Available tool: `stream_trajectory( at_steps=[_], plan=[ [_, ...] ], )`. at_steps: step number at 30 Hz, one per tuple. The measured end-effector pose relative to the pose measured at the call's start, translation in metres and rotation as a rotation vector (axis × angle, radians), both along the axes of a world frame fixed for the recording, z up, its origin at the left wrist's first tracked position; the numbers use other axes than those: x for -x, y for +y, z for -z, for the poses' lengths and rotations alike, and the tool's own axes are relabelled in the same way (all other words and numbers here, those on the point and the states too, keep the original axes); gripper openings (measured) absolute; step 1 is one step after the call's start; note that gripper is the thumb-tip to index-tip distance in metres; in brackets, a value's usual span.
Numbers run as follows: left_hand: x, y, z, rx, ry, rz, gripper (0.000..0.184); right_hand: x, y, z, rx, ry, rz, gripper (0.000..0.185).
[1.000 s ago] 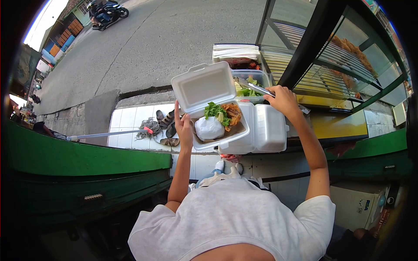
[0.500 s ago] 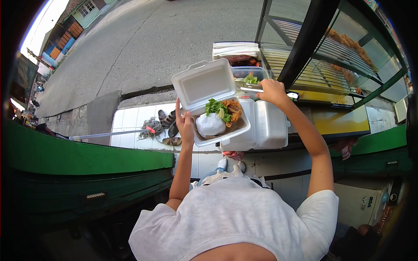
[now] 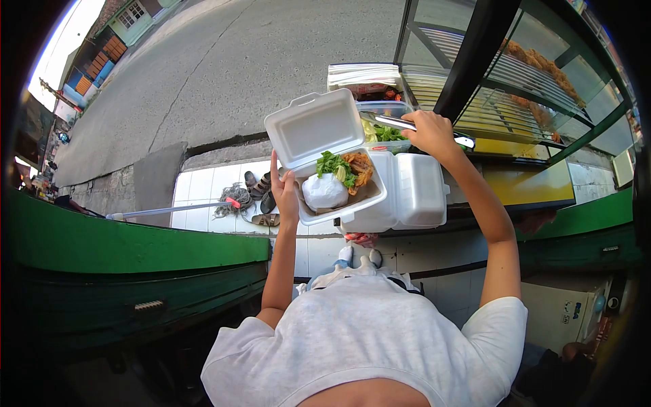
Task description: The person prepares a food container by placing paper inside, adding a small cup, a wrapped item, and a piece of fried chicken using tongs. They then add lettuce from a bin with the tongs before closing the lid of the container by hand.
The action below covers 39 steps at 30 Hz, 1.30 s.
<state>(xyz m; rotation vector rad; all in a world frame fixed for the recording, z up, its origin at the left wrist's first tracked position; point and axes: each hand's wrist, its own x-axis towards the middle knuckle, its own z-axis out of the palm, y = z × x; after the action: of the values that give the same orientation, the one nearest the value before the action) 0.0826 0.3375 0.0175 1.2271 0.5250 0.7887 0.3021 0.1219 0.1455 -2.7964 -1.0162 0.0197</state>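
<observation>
My left hand (image 3: 285,190) grips the left side of an open white foam food box (image 3: 315,129), its lid raised at the back. Inside lie a white wrapped bundle (image 3: 325,192), green lettuce (image 3: 334,165) and a piece of brown fried food (image 3: 359,169). My right hand (image 3: 432,133) is closed around metal tongs (image 3: 393,121), which point left over a clear plastic tub (image 3: 384,108) holding lettuce (image 3: 385,134). The tips of the tongs are partly hidden behind the raised lid. Closed foam boxes (image 3: 420,190) sit just right of the open one.
A glass display case (image 3: 502,81) with fried food on racks stands at the right. Behind the tub is a stack of white paper (image 3: 364,74). Sandals (image 3: 261,193) and a mop (image 3: 234,203) lie on the white tiles. Green counter walls (image 3: 135,234) flank me.
My right hand has moved slightly up with the tongs, which now angle over the tub of lettuce. The open box stays in my left hand, nearly in place.
</observation>
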Motion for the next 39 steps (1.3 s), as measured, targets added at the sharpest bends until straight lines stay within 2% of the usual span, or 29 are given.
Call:
stream_trajectory(
  at_steps=[5,7,10,14,16,17,20,22,25,27,30,35,39],
  plan=[
    [0.003,0.006,0.006,0.004,0.001,0.025,0.065,-0.009,0.008,0.016,-0.010,0.036,-0.031,0.035],
    [0.003,0.005,0.007,0.008,-0.016,0.016,0.065,-0.012,0.010,0.017,0.126,0.028,-0.004,0.048],
    [0.001,0.002,0.009,0.009,-0.045,-0.007,0.065,-0.020,0.010,0.015,0.204,0.047,-0.014,0.052],
    [0.003,0.005,0.015,0.024,-0.055,-0.009,0.065,-0.027,0.017,0.013,0.214,0.040,-0.084,0.037],
    [0.005,0.007,0.017,0.031,-0.039,0.006,0.065,-0.026,0.028,0.005,0.392,0.116,-0.053,0.052],
    [0.006,0.007,0.019,0.039,-0.022,0.022,0.065,-0.029,0.029,0.009,0.391,0.115,-0.054,0.052],
    [0.005,0.006,0.017,0.063,-0.031,0.015,0.065,-0.037,0.034,0.032,0.315,0.124,-0.084,0.045],
    [0.004,0.004,0.012,0.054,-0.046,0.009,0.065,-0.033,0.032,0.037,0.229,0.026,-0.119,0.023],
    [0.004,0.004,0.012,0.042,-0.048,-0.003,0.065,-0.018,0.021,0.038,0.122,-0.121,-0.121,0.017],
    [0.004,0.004,0.012,0.040,-0.034,-0.011,0.065,-0.004,0.011,0.028,0.142,-0.112,-0.100,0.022],
    [0.001,0.001,0.004,0.030,-0.050,-0.018,0.064,0.019,-0.005,0.006,-0.040,-0.076,-0.017,0.037],
    [-0.002,0.005,0.013,0.017,-0.060,-0.021,0.063,0.039,-0.034,-0.013,-0.149,-0.008,0.084,0.041],
    [-0.005,-0.004,-0.005,0.057,-0.089,-0.058,0.063,0.057,-0.048,-0.025,-0.173,0.033,0.181,0.043]
  ],
)
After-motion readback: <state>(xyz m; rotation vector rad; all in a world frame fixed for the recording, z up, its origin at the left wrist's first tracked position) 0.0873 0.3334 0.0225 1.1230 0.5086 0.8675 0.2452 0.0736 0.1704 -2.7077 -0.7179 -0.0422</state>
